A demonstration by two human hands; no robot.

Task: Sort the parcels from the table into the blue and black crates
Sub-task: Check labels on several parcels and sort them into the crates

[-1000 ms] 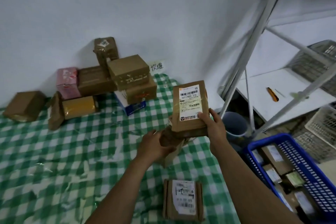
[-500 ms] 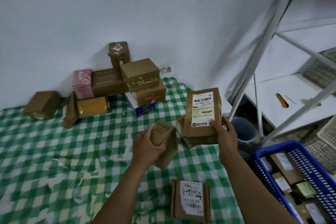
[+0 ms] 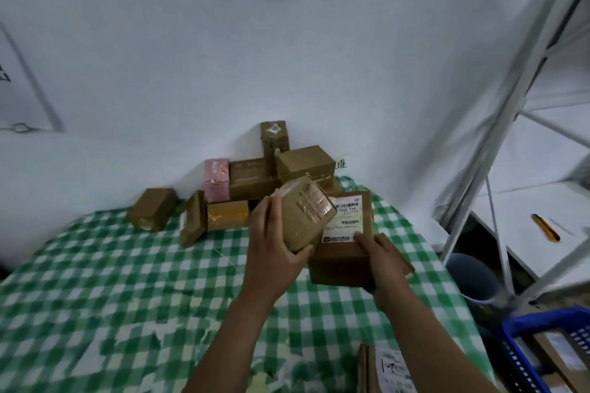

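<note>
1. The pink box [image 3: 217, 180] sits in the pile against the wall, where it was a second ago. The parcels around it have not been touched, so much of the table [image 3: 127, 297] is still unsorted.
2. To the right of the pink box and nearer the viewer, the left hand [image 3: 274, 252] has fingers and thumb curled round a small taped parcel [image 3: 306, 214]. Half a second ago this parcel was low, by the cloth. It is now raised and tilted, with its taped face toward the viewer.
3. Further right of the pink box is the labelled parcel [image 3: 341, 262], held upright much as before. The small parcel now overlaps its left edge. The right hand [image 3: 383, 265] grips its lower right corner, thumb on the front.
4. Far right of the pink box and nearest the viewer, only a corner of the blue crate [image 3: 517, 360] shows now. The black crate is out of view.
5. Both parcels are off the table and in neither crate. The person is probably checking them before choosing a crate.
</note>
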